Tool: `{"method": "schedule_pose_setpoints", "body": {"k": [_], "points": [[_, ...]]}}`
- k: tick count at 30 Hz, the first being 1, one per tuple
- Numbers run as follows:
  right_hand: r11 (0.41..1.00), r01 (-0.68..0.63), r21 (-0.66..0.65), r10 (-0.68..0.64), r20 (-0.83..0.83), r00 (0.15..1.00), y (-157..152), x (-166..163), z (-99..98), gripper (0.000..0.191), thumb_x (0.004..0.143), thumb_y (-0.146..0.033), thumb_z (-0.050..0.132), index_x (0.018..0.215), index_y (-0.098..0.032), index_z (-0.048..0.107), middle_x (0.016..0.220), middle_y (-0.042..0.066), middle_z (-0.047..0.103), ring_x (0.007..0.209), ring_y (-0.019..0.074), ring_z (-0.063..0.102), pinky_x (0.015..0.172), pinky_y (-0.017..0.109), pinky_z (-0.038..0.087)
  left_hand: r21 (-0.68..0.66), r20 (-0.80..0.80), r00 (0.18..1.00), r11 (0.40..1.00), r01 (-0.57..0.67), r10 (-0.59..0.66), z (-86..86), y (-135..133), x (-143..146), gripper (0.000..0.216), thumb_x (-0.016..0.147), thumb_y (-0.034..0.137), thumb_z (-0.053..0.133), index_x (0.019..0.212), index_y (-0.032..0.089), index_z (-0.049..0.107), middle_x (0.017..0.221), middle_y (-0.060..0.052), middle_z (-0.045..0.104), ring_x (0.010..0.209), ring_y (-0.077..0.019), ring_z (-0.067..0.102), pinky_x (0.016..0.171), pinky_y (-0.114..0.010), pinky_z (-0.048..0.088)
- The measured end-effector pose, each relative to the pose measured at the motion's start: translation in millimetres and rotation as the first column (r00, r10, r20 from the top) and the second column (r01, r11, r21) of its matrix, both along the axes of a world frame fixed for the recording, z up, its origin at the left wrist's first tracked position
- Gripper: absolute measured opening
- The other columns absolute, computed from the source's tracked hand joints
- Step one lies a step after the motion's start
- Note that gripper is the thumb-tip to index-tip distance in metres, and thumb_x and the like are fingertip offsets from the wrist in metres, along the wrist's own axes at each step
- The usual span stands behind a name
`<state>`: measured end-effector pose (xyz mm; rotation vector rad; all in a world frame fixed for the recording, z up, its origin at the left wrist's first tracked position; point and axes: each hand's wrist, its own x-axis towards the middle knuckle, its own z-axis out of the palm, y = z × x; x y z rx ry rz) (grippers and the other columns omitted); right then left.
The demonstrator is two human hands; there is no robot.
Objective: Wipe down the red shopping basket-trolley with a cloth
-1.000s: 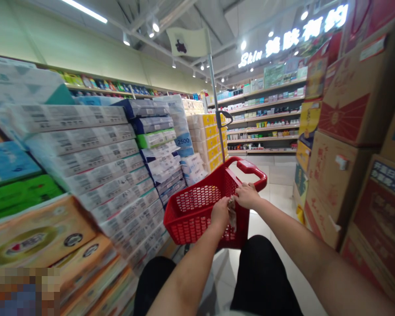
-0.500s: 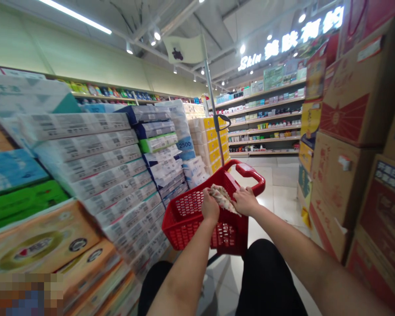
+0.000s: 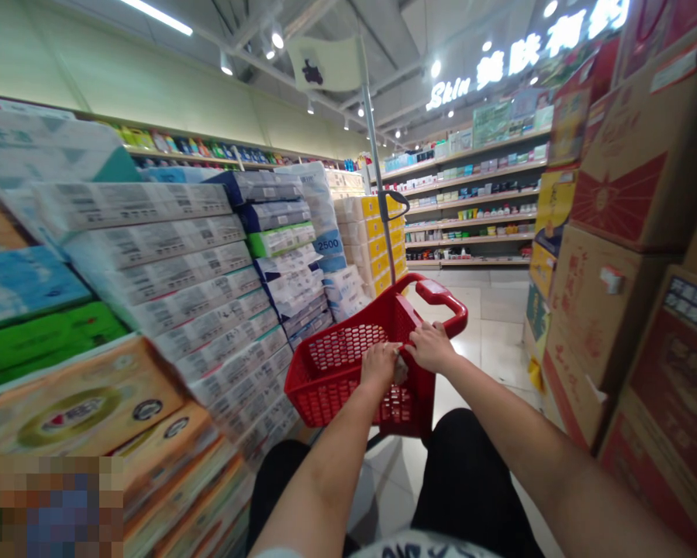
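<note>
Red basket (image 3: 319, 407): right hand (image 3: 430, 347) clamps rim (image 3: 348, 325), left hand (image 3: 379, 365) clamps cloth (image 3: 401, 372), open floor (image 3: 496, 329) alongside.

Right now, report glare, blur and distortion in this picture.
Head view: lit sign glares white, floor shines beside the red basket; head view: boxes at right lean, stretched, while a pixelated patch hides the lower left; head view: cloth by the left hand looks blurred.

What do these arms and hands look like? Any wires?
They're human: the left hand and right hand wear no gloves. The left arm and right arm look bare, no watch or wires; a pale edge, probably a sleeve, shows low on the left one.
</note>
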<state>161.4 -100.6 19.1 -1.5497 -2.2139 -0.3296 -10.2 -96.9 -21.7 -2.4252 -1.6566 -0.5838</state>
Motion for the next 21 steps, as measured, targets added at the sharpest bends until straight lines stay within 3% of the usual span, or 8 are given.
{"method": "schedule_pose_setpoints", "body": {"k": [4,8,12,15,18,21], "points": [[0.999,-0.015,0.029,0.015,0.004,1.000,0.5,-1.7,-3.6,0.031,0.094,-0.039,0.044,0.089,-0.018,0.066,0.098,0.011,0.069,0.109,0.0280,0.051,0.096,0.044,0.025,0.078,-0.001,1.000,0.997,-0.010,0.010,-17.0,-0.5,-8.7,0.041,0.094,0.018,0.039,0.134,0.019,0.047,0.145,-0.011,0.040,0.138,-0.0261,0.029,0.112,-0.041,0.028],[0.997,-0.004,0.077,0.006,-0.024,1.000,-0.8,-5.5,-8.8,0.036,0.097,-0.038,0.039,0.085,-0.019,0.067,0.096,0.011,0.070,0.105,0.0267,0.053,0.095,0.044,0.025,0.118,-0.007,1.000,0.993,-0.022,0.023,-28.1,-4.6,-7.3,0.045,0.094,0.025,0.043,0.139,0.019,0.039,0.139,-0.012,0.046,0.130,-0.0269,0.038,0.111,-0.042,0.030],[0.989,0.007,0.147,0.001,-0.054,0.999,-5.4,-5.9,-12.4,0.038,0.097,-0.038,0.039,0.082,-0.020,0.068,0.092,0.010,0.070,0.100,0.0254,0.054,0.094,0.042,0.026,-0.038,-0.064,0.997,0.998,-0.040,0.038,-7.7,-1.6,-6.9,0.039,0.097,0.039,0.038,0.127,0.016,0.048,0.117,-0.013,0.059,0.109,-0.0261,0.055,0.096,-0.040,0.043],[0.985,0.011,0.173,-0.004,-0.044,0.999,-7.9,-5.2,-12.5,0.038,0.097,-0.037,0.039,0.079,-0.020,0.068,0.090,0.009,0.071,0.097,0.0246,0.055,0.092,0.041,0.025,-0.142,-0.160,0.987,0.990,0.009,-0.032,5.0,0.0,-8.1,0.033,0.098,0.039,0.037,0.113,0.016,0.055,0.104,-0.012,0.062,0.098,-0.0250,0.059,0.086,-0.037,0.047],[0.983,0.023,0.183,-0.019,-0.023,1.000,-7.2,-5.9,-13.2,0.039,0.097,-0.036,0.038,0.078,-0.019,0.068,0.087,0.008,0.071,0.096,0.0241,0.055,0.091,0.041,0.025,0.018,-0.235,0.971,0.998,0.055,-0.049,-7.2,-5.2,-11.9,0.028,0.095,0.028,0.044,0.118,0.016,0.055,0.111,-0.012,0.061,0.106,-0.0261,0.056,0.091,-0.039,0.045],[0.974,0.050,0.220,-0.047,-0.018,0.999,-4.4,-7.8,-16.4,0.039,0.098,-0.033,0.038,0.078,-0.019,0.068,0.087,0.007,0.071,0.096,0.0231,0.055,0.092,0.040,0.024,0.256,-0.222,0.975,0.965,0.064,-0.005,-30.4,-11.2,-17.9,0.046,0.092,0.019,0.047,0.137,0.019,0.042,0.131,-0.012,0.052,0.124,-0.0260,0.046,0.102,-0.041,0.039]]}}
